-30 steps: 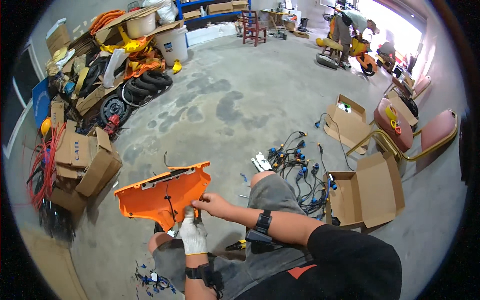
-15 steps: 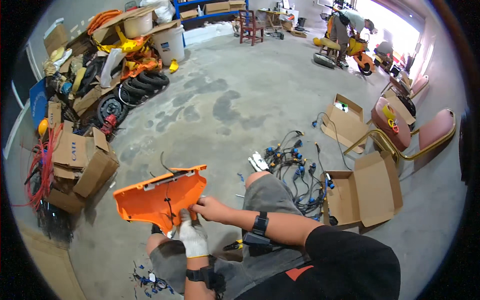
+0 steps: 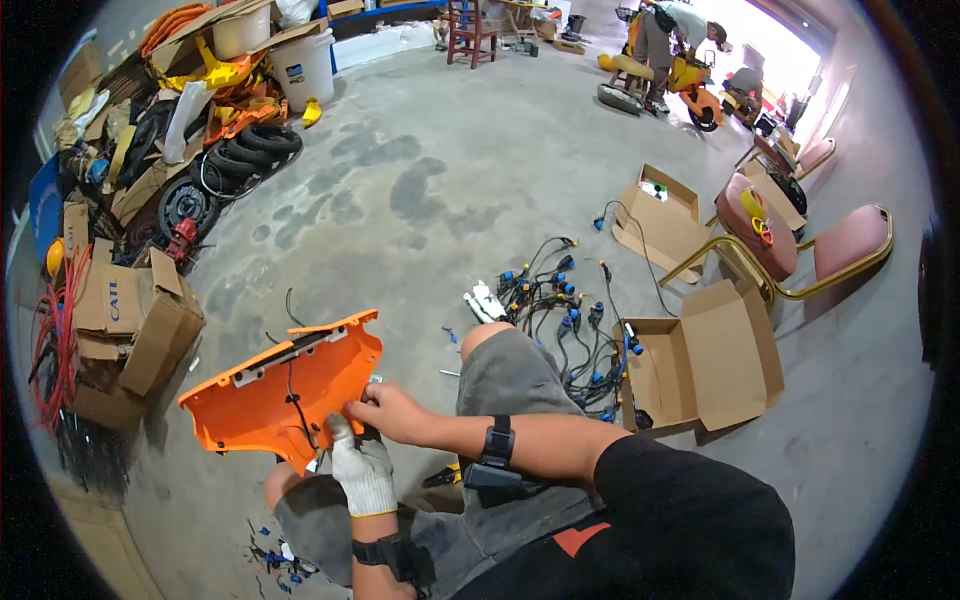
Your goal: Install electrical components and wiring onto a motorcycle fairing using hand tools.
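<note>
One orange plastic panel (image 3: 275, 392). Two hands on it: one gloved left hand (image 3: 362, 470), one bare right hand (image 3: 392, 412). Two open cardboard boxes (image 3: 705, 365) nearby. Two red-cushioned chairs (image 3: 800, 245). One tangle of cables (image 3: 565, 310).

The floor (image 3: 470, 170) is grey concrete with dark stains. On the left lie cardboard boxes (image 3: 130, 320), black tyres (image 3: 250, 145) and a white bucket (image 3: 302, 65). On the right stand two open cardboard boxes (image 3: 700, 365) and red padded chairs (image 3: 800, 240). A wooden chair (image 3: 477, 30) stands far back. Bright daylight enters at the upper right, where another person (image 3: 670, 30) bends over.
</note>
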Demonstrator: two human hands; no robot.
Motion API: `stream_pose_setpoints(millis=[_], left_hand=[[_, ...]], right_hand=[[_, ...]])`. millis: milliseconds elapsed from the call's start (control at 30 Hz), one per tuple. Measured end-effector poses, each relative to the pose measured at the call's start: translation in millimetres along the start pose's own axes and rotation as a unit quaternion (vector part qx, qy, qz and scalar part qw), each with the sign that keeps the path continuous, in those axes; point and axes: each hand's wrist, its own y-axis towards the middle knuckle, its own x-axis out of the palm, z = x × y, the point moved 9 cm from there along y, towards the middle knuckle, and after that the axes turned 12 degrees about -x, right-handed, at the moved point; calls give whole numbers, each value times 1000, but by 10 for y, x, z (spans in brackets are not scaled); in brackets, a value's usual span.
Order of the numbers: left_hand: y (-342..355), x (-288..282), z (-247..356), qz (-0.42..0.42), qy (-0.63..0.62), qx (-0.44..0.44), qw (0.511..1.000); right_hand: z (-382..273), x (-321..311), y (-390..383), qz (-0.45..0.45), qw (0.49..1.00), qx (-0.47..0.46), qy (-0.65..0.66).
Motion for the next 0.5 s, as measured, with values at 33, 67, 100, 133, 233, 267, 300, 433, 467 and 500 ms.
stream_pose_setpoints(millis=[33, 67, 100, 133, 233, 267, 300, 433, 467, 500], left_hand=[[-8, 55, 13, -1, 11, 4, 1000], [-15, 81, 18, -2, 21, 9, 1000], [3, 49, 6, 2, 17, 6, 1000], [4, 39, 9, 3, 17, 7, 1000], [17, 75, -17, -18, -1, -8, 1000], [12, 96, -27, -21, -3, -6, 1000], [13, 114, -28, -25, -6, -4, 1000], [54, 60, -36, -34, -24, -7, 999], [58, 40, -19, -37, -13, -8, 999], [46, 21, 0, -39, -3, -9, 999]], right_hand=[[16, -23, 0, -2, 1000, 13, -17], [36, -30, -3, -2, 1000, 14, -16], [32, -41, 4, 4, 1000, 3, -13], [-14, -44, 19, 8, 1000, -9, -10], [-117, -76, 23, -9, 999, -6, -44], [-130, -86, 24, -11, 999, -9, -45], [-134, -104, 18, -9, 998, -8, -61], [-5, -107, 19, -23, 995, 5, -92], [91, -82, 20, -28, 996, 6, -89], [156, -51, 32, -22, 998, -12, -57]])
